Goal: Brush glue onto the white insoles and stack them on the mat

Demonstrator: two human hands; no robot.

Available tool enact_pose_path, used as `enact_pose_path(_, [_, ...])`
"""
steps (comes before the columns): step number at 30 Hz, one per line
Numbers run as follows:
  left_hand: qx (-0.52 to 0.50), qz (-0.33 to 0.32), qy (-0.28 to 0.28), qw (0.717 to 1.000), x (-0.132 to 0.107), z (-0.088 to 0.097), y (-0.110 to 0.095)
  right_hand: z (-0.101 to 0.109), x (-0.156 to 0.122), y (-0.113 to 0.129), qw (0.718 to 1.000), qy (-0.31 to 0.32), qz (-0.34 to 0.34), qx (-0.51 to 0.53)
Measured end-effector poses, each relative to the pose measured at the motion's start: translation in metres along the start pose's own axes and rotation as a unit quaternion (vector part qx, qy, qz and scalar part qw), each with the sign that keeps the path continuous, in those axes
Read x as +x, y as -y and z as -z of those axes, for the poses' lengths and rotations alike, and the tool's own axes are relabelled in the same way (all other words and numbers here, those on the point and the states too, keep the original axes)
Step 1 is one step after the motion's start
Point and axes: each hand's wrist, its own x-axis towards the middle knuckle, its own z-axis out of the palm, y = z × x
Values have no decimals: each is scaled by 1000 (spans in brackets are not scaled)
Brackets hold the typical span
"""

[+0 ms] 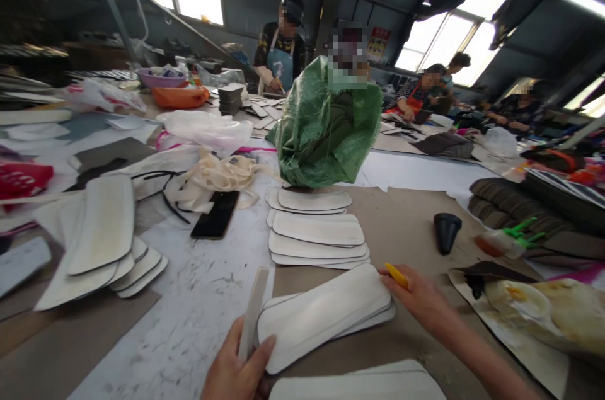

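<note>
My left hand (239, 359) is closed around a pale flat strip (254, 312) that stands up from its fingers. Its thumb rests on the left end of a white rounded panel (326, 315), which lies tilted over several similar panels. At the panel's far right corner is my right hand (416, 293), its fingers closed on a yellow tool (396, 275) whose working end I cannot make out. Those fingers touch or nearly touch the panel's edge. Beyond lie overlapping rows of white panels (316, 239), and another white panel (359, 384) shows at the bottom edge.
A green plastic bag (302, 129) of dark pieces stands behind the rows. To the left are a phone (215, 215), cloth straps (217, 176) and stacked panels (106, 223). A black cone-shaped cup (447, 233) and dark stacked pieces (501, 205) are at right. People work across the table.
</note>
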Motion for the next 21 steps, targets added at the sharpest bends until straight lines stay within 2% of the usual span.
enact_pose_path(3, [41,-43,-39,997,-2,1,4,4,-2,5,999,-15,-17,38])
enact_pose_path(6, [71,-101,-85,989,-1,6,7,5,-4,8,999,-29,-10,25])
enact_pose_path(10, [75,-108,-70,989,-3,10,8,-1,-7,6,998,-47,20,-21])
enact_pose_path(14, [115,-131,-80,981,-7,10,8,-3,-14,9,997,-66,28,-22])
enact_pose_path(18, [145,-179,-115,966,-13,9,9,4,-19,18,995,-81,-38,41])
enact_pose_path(21, [141,-186,-118,965,-17,13,6,10,-22,24,988,-46,-92,118])
